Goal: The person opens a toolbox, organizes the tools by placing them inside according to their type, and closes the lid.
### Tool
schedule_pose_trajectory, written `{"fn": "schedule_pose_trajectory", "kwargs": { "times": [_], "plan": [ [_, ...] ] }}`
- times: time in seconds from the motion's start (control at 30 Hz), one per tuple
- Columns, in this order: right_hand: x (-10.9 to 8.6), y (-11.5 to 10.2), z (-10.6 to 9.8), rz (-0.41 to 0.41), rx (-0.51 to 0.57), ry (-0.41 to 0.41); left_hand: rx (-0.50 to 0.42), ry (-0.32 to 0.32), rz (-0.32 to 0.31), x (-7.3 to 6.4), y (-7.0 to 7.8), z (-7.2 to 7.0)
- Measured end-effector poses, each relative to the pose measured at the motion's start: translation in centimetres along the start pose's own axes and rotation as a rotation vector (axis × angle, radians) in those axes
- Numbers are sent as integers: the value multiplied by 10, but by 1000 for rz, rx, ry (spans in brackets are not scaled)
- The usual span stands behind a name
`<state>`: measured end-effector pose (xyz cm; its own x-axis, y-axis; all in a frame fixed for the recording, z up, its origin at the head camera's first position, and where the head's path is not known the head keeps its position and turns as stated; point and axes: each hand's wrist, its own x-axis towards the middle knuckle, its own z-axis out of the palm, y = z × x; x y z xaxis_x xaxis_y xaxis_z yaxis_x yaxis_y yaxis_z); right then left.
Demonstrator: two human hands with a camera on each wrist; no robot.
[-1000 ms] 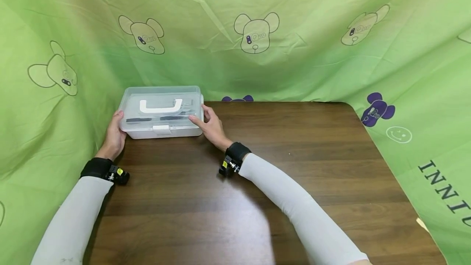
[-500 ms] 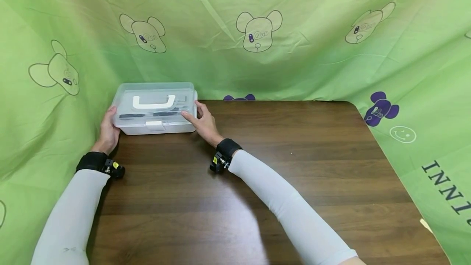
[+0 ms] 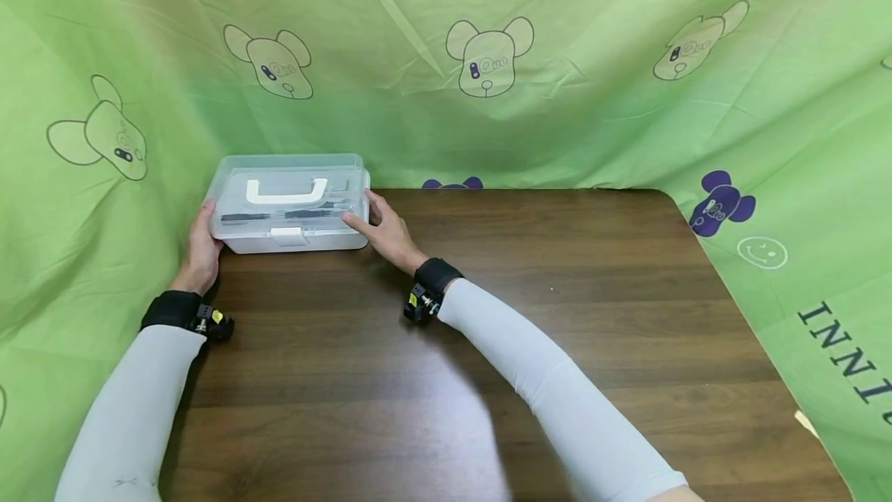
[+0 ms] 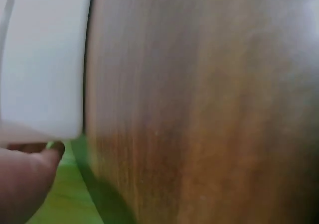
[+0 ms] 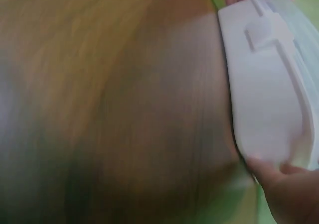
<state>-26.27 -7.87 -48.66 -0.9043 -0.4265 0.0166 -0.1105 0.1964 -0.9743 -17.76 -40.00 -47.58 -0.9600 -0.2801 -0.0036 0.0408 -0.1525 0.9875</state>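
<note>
A white plastic storage box (image 3: pixel 307 242) with a clear lid (image 3: pixel 237 184) stands at the table's back left, its lid down. On the lid is a white carry handle (image 3: pixel 286 198), and a white latch (image 3: pixel 289 236) sits at the front. Dark slender items (image 3: pixel 310 213) show through the lid; their kind cannot be told. My left hand (image 3: pixel 198 250) grips the box's left end. At the right end my right hand (image 3: pixel 389 235) holds the box, its thumb on the front corner and its fingers along the side. In the right wrist view, the box front (image 5: pixel 264 89) lies between both hands.
The brown wooden table (image 3: pixel 488 316) stretches forward and to the right. Green printed cloth (image 3: pixel 390 122) hangs behind the box and along both sides, close to the left hand. A small pale piece (image 3: pixel 806 424) lies at the right edge.
The box has slid to the left and slightly back, with both hands moving along on its ends. Over the last half second it has moved only a little.
</note>
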Motion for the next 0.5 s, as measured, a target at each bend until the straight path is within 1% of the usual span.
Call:
{"fn": "schedule_pose_trajectory", "kwargs": {
  "times": [0.03, 0.1, 0.17, 0.23, 0.27, 0.33, 0.4, 0.5],
  "plan": [
    [0, 1, -5, 3, -16, -22, 55, 17, -11, -2, 1, 0],
    [-2, 2, -15, 15, -64, -51, 200, 36, -16, -8, 4, 0],
    [-5, 4, -25, 19, -122, -70, 371, 29, -13, -16, 5, -1],
    [-10, 5, -36, 18, -208, -83, 525, 30, -7, -26, 6, -1],
    [-13, 6, -42, 10, -251, -89, 594, 18, -10, -31, 6, -1],
    [-19, 7, -54, -17, -348, -101, 685, 5, -20, -43, 5, 0],
    [-26, 8, -66, -58, -461, -110, 756, 7, -36, -54, 4, 3],
    [-38, 8, -86, -127, -635, -125, 823, 18, -62, -70, 2, 7]
  ]
}}
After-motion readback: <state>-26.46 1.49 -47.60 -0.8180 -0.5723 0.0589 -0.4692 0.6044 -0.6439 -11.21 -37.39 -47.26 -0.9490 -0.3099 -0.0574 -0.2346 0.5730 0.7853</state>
